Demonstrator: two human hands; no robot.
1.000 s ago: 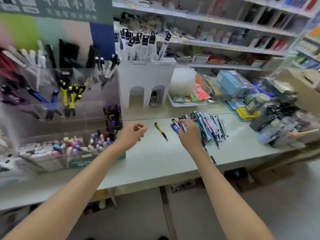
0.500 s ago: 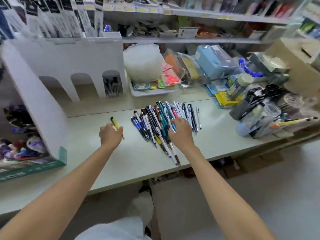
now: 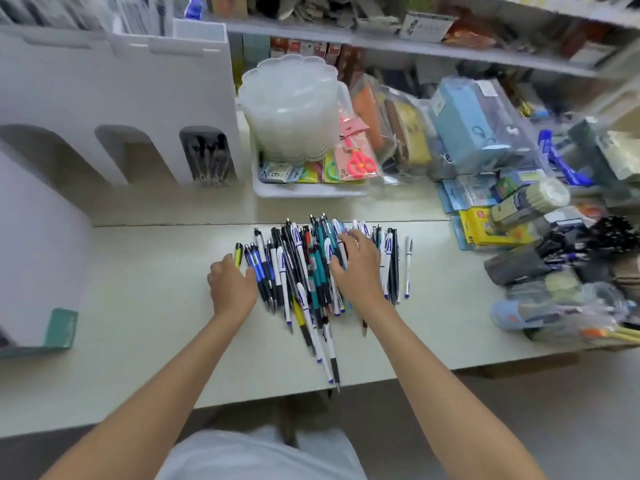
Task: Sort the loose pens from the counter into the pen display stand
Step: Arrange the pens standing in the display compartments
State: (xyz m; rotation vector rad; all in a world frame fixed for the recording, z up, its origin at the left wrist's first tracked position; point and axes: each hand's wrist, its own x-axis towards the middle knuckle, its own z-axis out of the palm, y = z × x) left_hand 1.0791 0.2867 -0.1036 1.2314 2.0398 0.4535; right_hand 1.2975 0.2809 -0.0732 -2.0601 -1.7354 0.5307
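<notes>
Pen pile (image 3: pixel 304 271) on counter (image 3: pixel 138 341). Left hand (image 3: pixel 232 289) at pile's left edge, fingers curled round yellow pen (image 3: pixel 238 253). Right hand (image 3: pixel 358 271) lies atop pile's right half (pinching anything? cannot tell). Single out one pen, lift straight, don't scatter others. White stand (image 3: pixel 138 81) behind-left of pile.

Glossy plastic pens (image 3: pixel 301 265) on smooth matt desk (image 3: pixel 138 299), frosted plastic tubs (image 3: pixel 291 109), matt white stand (image 3: pixel 121 81).

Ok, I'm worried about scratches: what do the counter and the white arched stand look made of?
Counter: probably laminate board, matte; even pale colour, straight seam. White arched stand: matte plastic or foam board, unclear which; thin flat panels, clean-cut arches.
</notes>
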